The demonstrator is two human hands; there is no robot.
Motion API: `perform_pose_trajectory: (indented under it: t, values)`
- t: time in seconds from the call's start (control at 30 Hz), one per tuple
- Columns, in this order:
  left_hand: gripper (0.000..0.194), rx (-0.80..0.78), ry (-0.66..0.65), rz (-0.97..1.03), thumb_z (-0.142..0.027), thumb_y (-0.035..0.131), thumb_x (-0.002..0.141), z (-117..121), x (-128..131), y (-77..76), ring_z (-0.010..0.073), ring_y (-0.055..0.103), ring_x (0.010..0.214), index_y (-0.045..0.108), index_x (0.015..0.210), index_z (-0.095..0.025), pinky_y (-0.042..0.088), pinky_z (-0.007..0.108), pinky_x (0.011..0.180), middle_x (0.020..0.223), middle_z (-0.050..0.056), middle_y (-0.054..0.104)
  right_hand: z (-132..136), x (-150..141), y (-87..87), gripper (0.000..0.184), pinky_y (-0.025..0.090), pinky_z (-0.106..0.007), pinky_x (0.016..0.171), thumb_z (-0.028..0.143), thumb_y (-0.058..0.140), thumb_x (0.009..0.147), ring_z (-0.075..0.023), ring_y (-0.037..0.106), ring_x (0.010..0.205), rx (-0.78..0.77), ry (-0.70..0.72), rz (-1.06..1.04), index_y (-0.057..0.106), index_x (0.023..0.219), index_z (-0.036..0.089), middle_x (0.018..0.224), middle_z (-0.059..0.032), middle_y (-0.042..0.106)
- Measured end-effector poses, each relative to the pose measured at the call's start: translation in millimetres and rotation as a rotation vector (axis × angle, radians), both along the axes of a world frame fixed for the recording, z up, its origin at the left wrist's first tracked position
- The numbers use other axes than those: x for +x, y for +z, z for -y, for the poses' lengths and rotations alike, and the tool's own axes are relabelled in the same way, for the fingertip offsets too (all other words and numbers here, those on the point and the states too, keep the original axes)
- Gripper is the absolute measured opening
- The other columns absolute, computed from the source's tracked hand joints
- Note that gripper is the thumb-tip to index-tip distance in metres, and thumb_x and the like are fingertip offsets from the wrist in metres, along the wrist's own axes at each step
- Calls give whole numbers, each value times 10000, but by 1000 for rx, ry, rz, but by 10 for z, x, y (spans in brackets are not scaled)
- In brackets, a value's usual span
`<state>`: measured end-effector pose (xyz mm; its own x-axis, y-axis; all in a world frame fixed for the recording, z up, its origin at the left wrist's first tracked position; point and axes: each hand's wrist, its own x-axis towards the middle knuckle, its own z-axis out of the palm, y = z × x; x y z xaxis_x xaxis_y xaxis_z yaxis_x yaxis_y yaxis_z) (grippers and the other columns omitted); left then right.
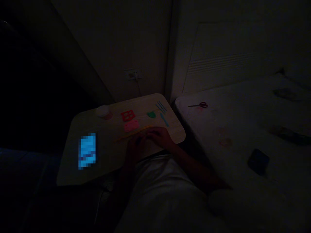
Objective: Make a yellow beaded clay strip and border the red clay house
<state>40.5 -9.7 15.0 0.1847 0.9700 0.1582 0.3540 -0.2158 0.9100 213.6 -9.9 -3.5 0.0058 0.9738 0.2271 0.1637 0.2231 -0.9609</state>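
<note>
In the dim light, my left hand (136, 141) and my right hand (156, 134) meet at the near edge of a small table (107, 161). Their fingers are bent and drawn together; whatever is between them is too dark to make out. Just beyond the fingertips lies a long yellow-orange wavy or twisted strip (137, 130), running left to right. Past it are a pink rectangular piece (131, 126) and a red frame-like mould (128, 115) with square openings. A green rounded piece (151, 114) sits farther right, beside a blue toy knife (164, 119).
Several thin sticks (161, 107) lie at the table's far right corner. A white-lidded tub (104, 112) stands at the back left, and a lit screen (87, 151) glows at the left. Scissors (198, 105) and a dark square object (258, 161) rest on the pale surface to the right.
</note>
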Motion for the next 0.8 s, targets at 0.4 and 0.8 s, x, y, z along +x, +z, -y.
perform_pose_trajectory:
  t: [0.4, 0.8]
  values:
    - [257, 12, 9, -22, -426, 608, 828, -27, -12, -54, 176, 599, 665, 688, 756, -194, 480, 272, 638, 702, 14, 690, -21, 30, 43, 178, 491, -288, 757, 380, 749, 872, -174, 631, 816, 158, 37, 68, 785, 811, 216, 846, -46, 691]
    - [259, 41, 0, -26, -423, 606, 856, -22, -16, -90, 176, 619, 705, 688, 786, -187, 497, 270, 683, 751, 13, 704, -20, 17, 29, 215, 420, -256, 632, 392, 738, 884, -138, 543, 674, 172, 8, 89, 784, 810, 196, 733, -16, 627]
